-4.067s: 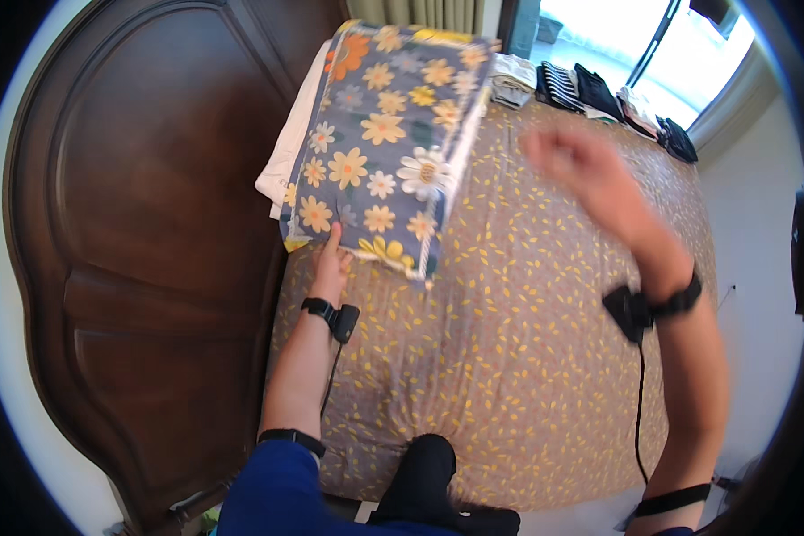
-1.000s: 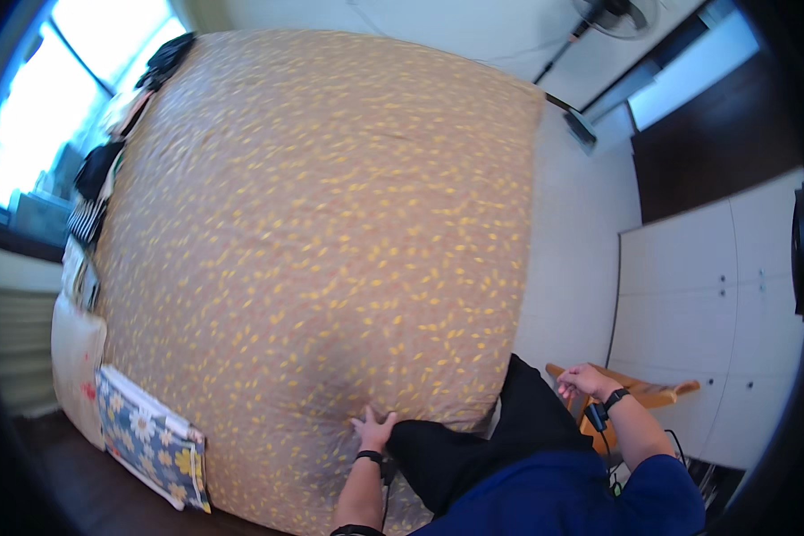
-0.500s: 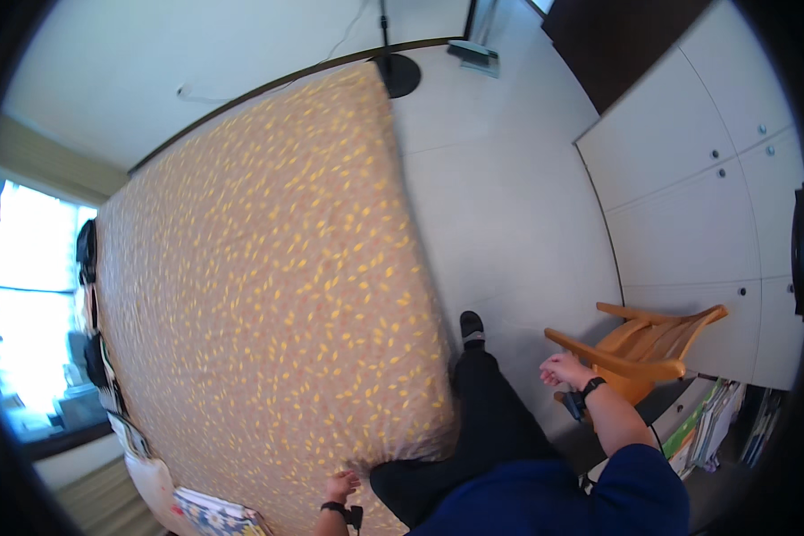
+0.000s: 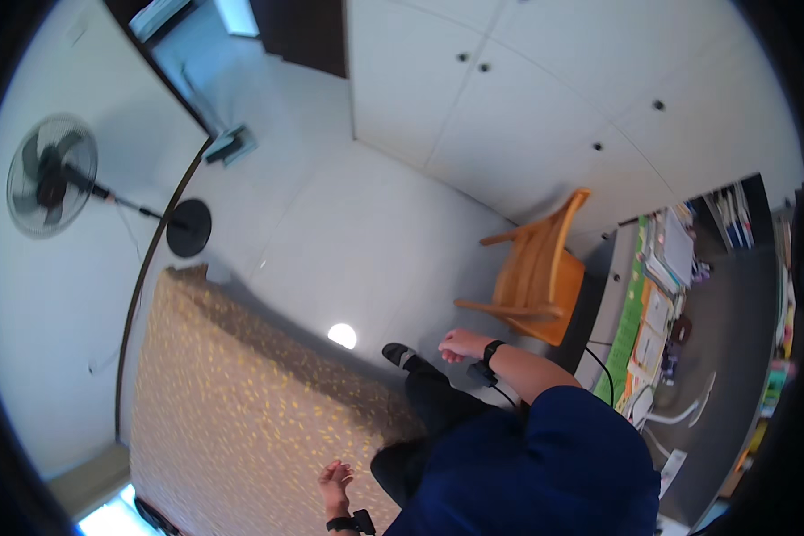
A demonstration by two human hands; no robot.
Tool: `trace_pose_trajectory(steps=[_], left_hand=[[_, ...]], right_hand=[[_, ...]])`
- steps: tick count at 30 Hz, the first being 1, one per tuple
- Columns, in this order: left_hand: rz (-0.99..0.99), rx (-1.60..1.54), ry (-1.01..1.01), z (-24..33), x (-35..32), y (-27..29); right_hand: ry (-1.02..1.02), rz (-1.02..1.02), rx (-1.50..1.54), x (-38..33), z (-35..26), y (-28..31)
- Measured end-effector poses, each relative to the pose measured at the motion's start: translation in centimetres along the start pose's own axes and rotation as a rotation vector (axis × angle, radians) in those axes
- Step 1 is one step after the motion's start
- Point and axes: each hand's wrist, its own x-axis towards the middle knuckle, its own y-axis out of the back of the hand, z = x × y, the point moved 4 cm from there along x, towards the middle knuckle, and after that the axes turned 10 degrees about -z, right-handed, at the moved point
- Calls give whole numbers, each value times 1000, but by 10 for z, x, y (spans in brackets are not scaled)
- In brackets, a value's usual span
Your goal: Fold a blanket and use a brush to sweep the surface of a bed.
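My left hand [image 4: 335, 483] hangs over the near part of a bed [image 4: 241, 393] that has a tan cover patterned with yellow leaves. Its fingers are slightly apart and it holds nothing. My right hand [image 4: 463, 345] is raised in front of me, left of a wooden chair [image 4: 536, 277], without touching it. The fingers of that hand are curled in, and no object shows in them. Each wrist wears a black band with a small dark device.
A desk [image 4: 719, 335] with papers, books and a white lamp stands at right. White cabinets [image 4: 545, 112] line the far wall. A standing fan [image 4: 52, 179] is at far left, near a dustpan and brush [image 4: 232, 147]. My foot [image 4: 399, 355] is on pale floor beside the bed.
My view has turned right: the bed has shifted to the lower left, and the whole fan and the desk have come into view. Both hands stay empty.
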Motion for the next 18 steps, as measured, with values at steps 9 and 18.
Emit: trace_pose_trajectory(steps=[9, 18], left_hand=[[-206, 529, 245, 14, 95, 96], [-543, 1595, -4, 146, 234, 47]], right_hand=[[93, 256, 300, -55, 46, 55], [26, 584, 796, -130, 147, 48]])
